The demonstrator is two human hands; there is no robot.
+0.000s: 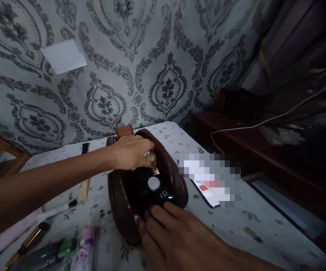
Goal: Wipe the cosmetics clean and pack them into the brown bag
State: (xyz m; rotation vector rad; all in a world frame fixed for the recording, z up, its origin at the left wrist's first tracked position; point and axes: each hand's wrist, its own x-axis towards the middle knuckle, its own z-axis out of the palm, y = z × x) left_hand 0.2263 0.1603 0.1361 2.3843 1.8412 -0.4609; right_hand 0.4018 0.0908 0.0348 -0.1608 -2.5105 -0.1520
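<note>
Your left hand (131, 152) is over the open top of the brown pouch (123, 210), which sits about mid-table, fingers pinched around a small gold-capped bottle (152, 161) that's poking down into the opening right under your fingertips. Your right hand (174, 235) is on the pouch's near rim, fingers spread and resting against a glossy black compact (151, 192) that lies inside, just below the bottle. Off toward the table's (236, 226) near-left corner there's a gold tube (31, 238), a dark bottle with a green cap (49, 254) and a pink tube (85, 250), all well apart from the pouch.
</note>
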